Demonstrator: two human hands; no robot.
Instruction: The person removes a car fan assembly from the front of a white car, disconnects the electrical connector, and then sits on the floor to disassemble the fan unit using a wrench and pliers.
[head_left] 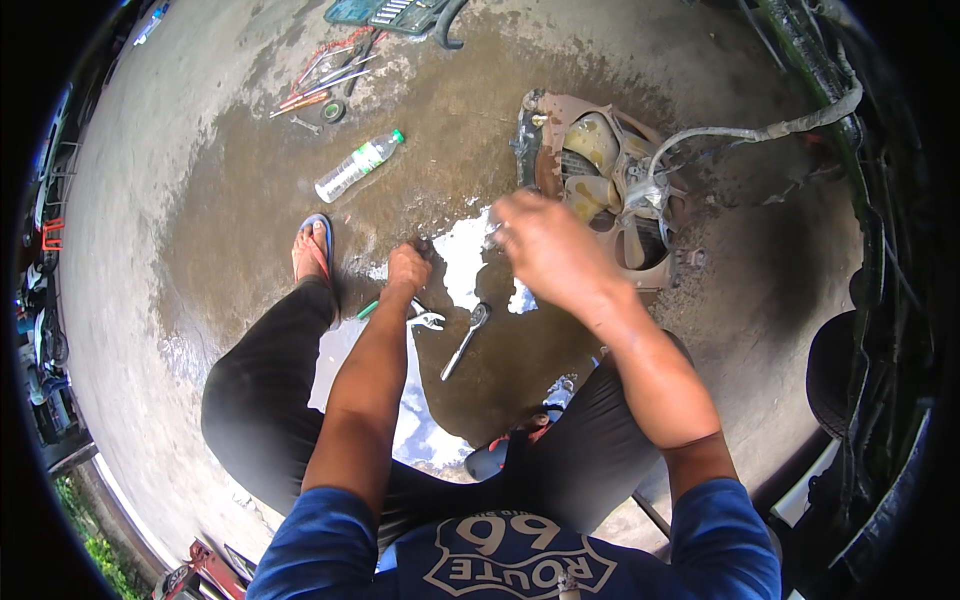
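My left hand [408, 268] is closed low over the wet floor, with a small dark thing at its fingertips that I cannot make out. My right hand [548, 245], slightly blurred, is raised beside the fan assembly. Its fingers are bent together, and a small greyish bit shows at their tips, too unclear to name. Between my legs a ratchet wrench [463, 345] lies on the floor. Left of it are pliers [427, 319], partly covered by my left forearm; a green handle [367, 310] shows on the forearm's other side.
A dirty radiator fan assembly [590, 195] lies at right, a grey hose [760, 135] running above it. A clear water bottle [352, 170] with a green cap lies ahead. Beyond are screwdrivers [315, 95], a tape roll [333, 111] and a teal socket case [395, 14]. Vehicle parts [870, 250] line the right.
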